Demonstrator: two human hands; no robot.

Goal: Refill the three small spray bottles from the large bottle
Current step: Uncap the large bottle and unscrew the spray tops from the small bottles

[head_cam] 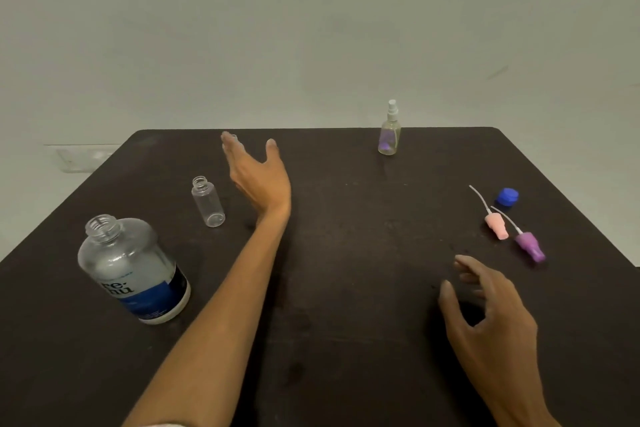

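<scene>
Your left hand [258, 177] reaches far across the dark table [346, 253], fingers spread loose and gripping nothing — their tips are blurred, and a small clear shape just behind them may be a third bottle, though you cannot tell. Just to the near-left of those fingers stands an uncapped small bottle [207, 201], clear, upright and seemingly empty. Farther toward you on the same side is the large bottle [133, 270], its cap off, a blue and white label wrapping its lower part with only part of the lettering readable.

Your right hand [491, 315] hovers low over the table with the fingers curled loosely and spread, holding nothing; whether the fingertips touch the surface is hard to make out. Just beyond those fingers lie two spray heads with their thin dip tubes pointing away from you — a pink spray head [497, 226] and a purple spray head [530, 246], side by side and close. A blue cap [507, 198] sits just past them. Well beyond, near the far edge, a capped spray bottle [390, 132] stands upright with a white nozzle; a purple tint shows inside it.
</scene>
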